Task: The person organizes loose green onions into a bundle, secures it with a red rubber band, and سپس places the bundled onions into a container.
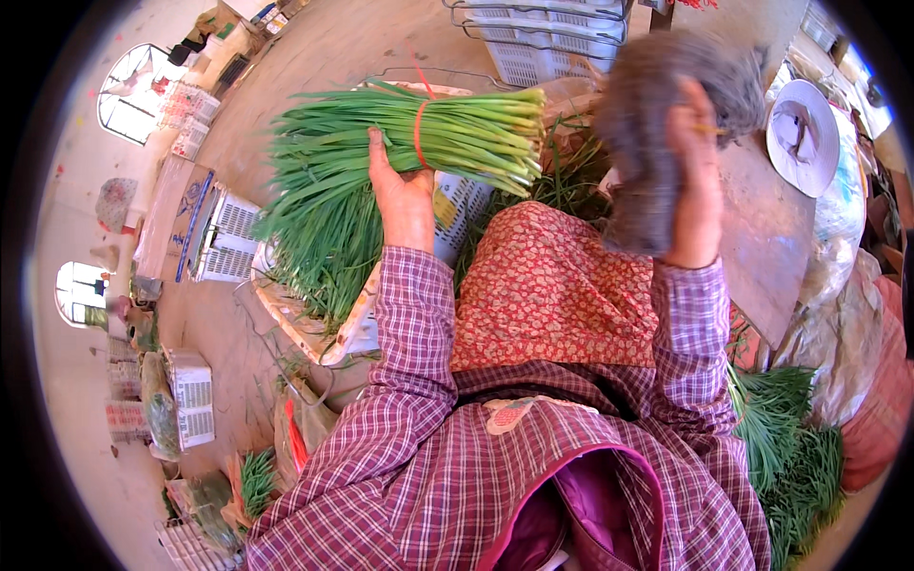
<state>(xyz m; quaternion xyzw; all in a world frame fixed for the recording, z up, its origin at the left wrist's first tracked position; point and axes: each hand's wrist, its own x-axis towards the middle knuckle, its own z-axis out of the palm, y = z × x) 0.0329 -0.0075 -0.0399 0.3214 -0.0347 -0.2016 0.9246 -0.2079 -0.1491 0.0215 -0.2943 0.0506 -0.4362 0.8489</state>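
My left hand (407,202) is wrapped round the near side of a large bunch of green chives (486,128), its thumb up against the leaves. A red band (417,135) circles the bunch, whose pale cut stems point right and leaf tips fan left. Beneath lies a white crate (328,354) with more chives in it. On the right, my raised right hand (697,186) grips a fuzzy grey-brown cloth (640,143), smeared by motion. Hand and cloth are apart from the bunch's stem ends.
White crates with wire handles (547,52) are stacked ahead. A flat board (762,228) stands at right, a white hat (803,138) by its far edge. Loose greens (804,457) lie low on the right. Cardboard (167,224) and crates (193,400) line the left.
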